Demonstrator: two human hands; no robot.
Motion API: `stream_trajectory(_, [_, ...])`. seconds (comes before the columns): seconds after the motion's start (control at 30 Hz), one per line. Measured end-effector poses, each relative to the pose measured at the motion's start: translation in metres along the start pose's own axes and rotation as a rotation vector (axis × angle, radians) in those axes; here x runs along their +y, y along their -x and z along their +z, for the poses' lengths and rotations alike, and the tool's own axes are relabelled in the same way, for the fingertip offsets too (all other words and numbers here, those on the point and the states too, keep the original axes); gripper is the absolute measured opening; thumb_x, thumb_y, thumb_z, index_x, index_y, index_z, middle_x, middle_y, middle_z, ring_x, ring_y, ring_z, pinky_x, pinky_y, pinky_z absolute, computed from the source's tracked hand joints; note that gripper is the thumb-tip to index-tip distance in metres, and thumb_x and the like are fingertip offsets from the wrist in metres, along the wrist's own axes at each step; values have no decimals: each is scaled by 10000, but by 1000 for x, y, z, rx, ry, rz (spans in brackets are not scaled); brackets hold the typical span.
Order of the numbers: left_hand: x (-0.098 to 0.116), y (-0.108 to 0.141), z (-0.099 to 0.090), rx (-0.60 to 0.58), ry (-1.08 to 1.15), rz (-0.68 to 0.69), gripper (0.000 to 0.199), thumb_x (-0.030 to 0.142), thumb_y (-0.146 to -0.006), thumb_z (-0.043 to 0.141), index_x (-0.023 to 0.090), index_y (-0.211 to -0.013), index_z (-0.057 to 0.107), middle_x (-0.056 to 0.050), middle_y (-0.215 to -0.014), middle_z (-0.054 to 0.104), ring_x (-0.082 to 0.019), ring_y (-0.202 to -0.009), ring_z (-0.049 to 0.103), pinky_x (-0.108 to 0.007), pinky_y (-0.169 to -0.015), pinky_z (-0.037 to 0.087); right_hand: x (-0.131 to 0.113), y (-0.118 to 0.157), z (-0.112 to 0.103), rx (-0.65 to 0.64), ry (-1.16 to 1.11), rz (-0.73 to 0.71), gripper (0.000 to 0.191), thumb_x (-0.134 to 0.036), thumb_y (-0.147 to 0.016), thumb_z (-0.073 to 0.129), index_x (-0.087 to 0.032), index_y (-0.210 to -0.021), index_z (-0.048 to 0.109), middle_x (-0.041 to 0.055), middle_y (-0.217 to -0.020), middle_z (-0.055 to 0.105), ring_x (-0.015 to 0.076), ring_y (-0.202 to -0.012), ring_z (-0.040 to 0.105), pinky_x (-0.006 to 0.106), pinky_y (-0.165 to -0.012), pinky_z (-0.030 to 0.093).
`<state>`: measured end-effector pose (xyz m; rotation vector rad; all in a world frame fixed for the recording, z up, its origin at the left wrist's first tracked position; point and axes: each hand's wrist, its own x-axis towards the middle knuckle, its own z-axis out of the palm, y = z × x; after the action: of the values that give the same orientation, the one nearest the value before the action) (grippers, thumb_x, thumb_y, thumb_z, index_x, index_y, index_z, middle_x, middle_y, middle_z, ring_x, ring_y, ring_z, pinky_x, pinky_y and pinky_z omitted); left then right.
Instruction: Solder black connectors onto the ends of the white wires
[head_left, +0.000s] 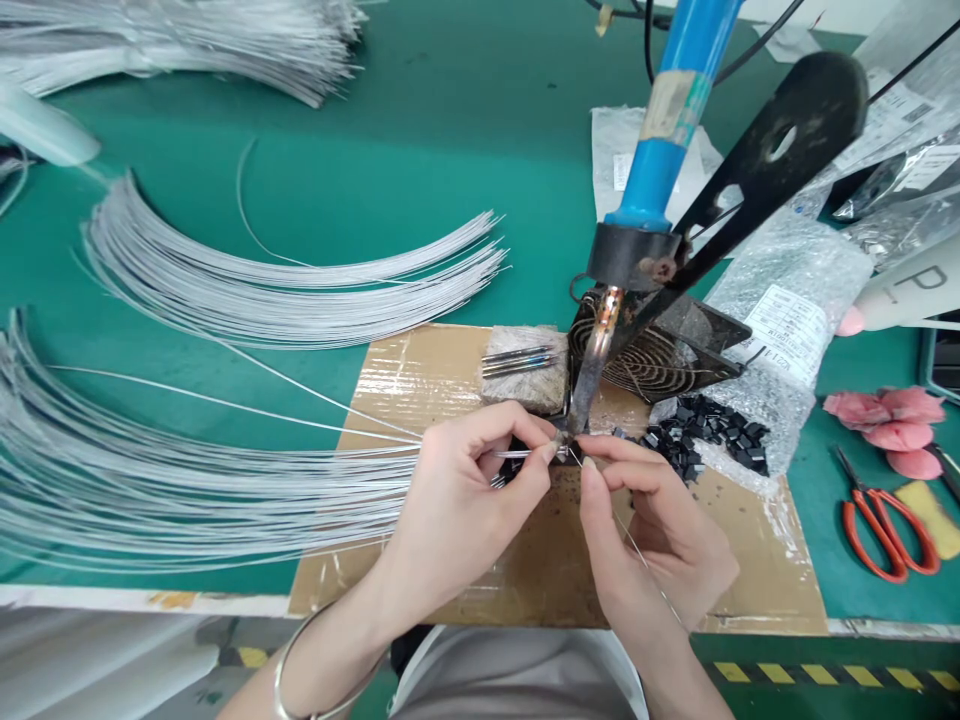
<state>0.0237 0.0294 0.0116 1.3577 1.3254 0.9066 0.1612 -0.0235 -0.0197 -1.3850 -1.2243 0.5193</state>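
My left hand [469, 505] is closed in a pinch on the end of a thin light-grey wire [514, 454], just under the soldering iron's tip [582, 405]. Facing it, my right hand [656, 535] pinches a fine strand of solder wire [652, 570] that trails down across the palm. The fingertips of both hands nearly meet below the tip. A blue-handled soldering iron [656, 170] is clamped pointing downward in a black metal holder [780, 150]. Whatever small part sits at the wire's end is largely hidden by my fingers.
Grey wire bundles [285, 295] lie at left, one [187, 490] reaching under my left forearm. Behind my hands are a worn pad [523, 390] and a black fan [675, 350]. Small black connectors [705, 435] and red-handled scissors [885, 525] lie right. Cardboard [757, 570] covers the work area.
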Motion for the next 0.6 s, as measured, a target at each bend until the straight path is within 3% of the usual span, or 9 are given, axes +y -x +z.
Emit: stream_trajectory(0.6, [0, 1, 0, -7, 6, 0, 129, 211, -834, 653, 205, -719, 711, -37, -789, 795, -203, -754, 757, -275, -607, 531, -1, -1, 2, 11, -6, -26, 140, -117, -956, 729, -235, -883, 714, 59, -1024, 835, 200, -934, 799, 371, -864, 665])
